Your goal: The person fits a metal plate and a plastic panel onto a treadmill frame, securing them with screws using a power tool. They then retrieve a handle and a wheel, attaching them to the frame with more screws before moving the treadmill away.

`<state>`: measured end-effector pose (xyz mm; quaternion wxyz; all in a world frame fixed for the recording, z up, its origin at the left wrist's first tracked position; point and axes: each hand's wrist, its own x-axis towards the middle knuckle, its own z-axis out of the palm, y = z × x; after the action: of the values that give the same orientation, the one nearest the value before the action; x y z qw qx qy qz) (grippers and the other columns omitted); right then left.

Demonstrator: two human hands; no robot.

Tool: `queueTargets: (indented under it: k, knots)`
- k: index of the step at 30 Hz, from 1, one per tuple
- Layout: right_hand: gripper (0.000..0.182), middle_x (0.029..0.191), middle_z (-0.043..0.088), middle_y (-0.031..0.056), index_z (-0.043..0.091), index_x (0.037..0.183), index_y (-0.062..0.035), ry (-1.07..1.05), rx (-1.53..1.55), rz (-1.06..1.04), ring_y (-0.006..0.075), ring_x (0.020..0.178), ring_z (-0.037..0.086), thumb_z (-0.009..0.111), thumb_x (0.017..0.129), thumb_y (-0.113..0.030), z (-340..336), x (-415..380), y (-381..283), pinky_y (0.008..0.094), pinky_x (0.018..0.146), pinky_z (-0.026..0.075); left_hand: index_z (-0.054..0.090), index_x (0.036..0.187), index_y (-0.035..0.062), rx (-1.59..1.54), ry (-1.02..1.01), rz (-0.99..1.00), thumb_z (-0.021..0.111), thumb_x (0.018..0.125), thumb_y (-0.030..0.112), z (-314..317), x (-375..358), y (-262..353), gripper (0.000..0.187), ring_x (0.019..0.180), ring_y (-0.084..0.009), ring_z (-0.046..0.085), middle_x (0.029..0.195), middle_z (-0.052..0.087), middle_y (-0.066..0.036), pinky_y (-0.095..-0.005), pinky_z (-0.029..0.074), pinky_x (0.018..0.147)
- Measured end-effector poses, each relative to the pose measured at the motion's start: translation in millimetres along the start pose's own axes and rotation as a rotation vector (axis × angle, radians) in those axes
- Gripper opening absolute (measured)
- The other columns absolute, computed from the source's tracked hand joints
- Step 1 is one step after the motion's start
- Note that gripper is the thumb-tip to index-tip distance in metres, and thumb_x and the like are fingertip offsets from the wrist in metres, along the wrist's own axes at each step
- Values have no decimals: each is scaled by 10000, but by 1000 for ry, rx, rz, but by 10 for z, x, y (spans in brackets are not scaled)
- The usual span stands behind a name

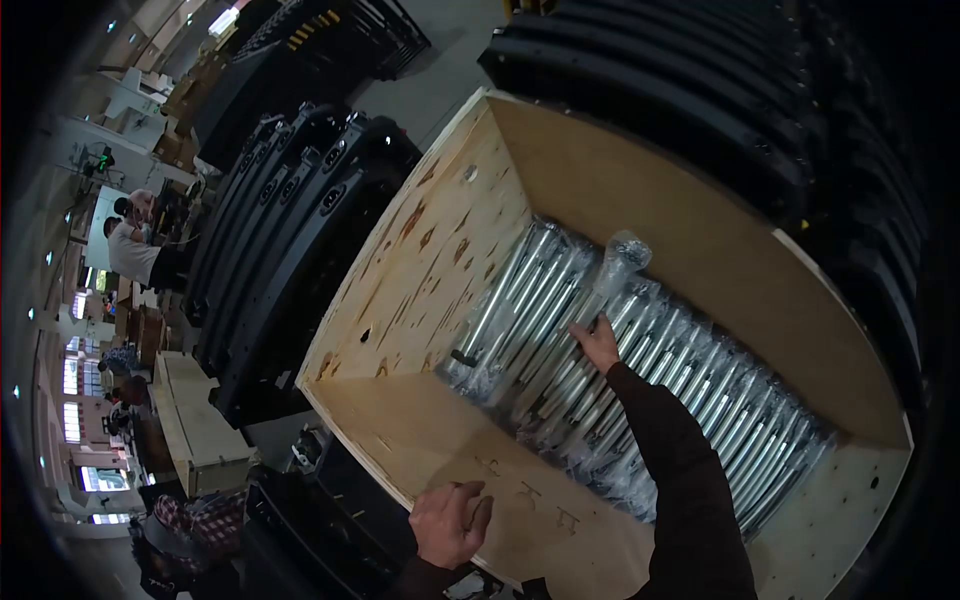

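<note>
My right hand (598,345) reaches down into a large plywood crate (400,270), thumb and fingers closed around a metal rod in clear plastic wrap (622,262). The bunched end of its wrap stands out above the neighbouring rods. Beneath and around it lie many shiny metal rods (735,410) side by side, each in clear plastic, covering the crate's floor. Over the crate's near side wall is my left hand (450,522), its fingers curled into a loose fist with nothing visible in it.
Black curved frames (290,250) stand stacked left of the crate, with more black parts (680,100) behind it. A pale wooden box (200,420) sits farther left. People (135,245) work in the background, and a person in a checked shirt (205,525) is at lower left.
</note>
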<state>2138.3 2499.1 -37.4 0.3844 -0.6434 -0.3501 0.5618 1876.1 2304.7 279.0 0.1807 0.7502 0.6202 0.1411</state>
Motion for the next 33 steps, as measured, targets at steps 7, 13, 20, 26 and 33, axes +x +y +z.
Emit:
queueTargets:
  k: [7,13,20,26,33]
  knots:
    - [327,885,650,40,521,1167,6,-200,254,-396,99,727,627,676,969,-204,-657,-1977,-2303,260,609,514,588,1212,18,-516,-43,36,648,963,318,23,425,190,395,904,-247,642,991,655,-94,-375,507,799]
    - [256,777,552,-22,586,1126,-2,266,413,-750,46,663,538,634,1001,-221,-1733,-3465,-2604,219,554,462,566,1134,20,-1030,-812,-58,571,1032,336,-836,466,1650,333,610,-98,548,758,554,-14,-255,458,557]
    - [128,742,562,-24,699,940,-23,307,61,-636,55,599,472,675,953,-148,-2786,-4848,-2154,227,542,389,562,1042,23,-882,-1010,98,652,982,215,-412,-819,2090,221,544,-67,523,653,534,11,-236,427,507]
    - [227,818,655,8,634,940,-101,873,1198,-664,123,705,617,616,1007,-317,-4189,-6046,-794,235,603,470,621,1081,5,-547,-1118,239,743,914,304,-223,-1948,2062,364,555,-82,533,676,563,-2,-258,432,520]
    - [348,1005,713,90,620,1122,-31,1065,969,-684,185,893,692,639,991,-352,-4300,-7268,-283,262,727,538,635,1057,24,-626,-1216,225,756,902,317,-36,-2946,1847,353,648,-79,536,719,573,-11,-261,439,590]
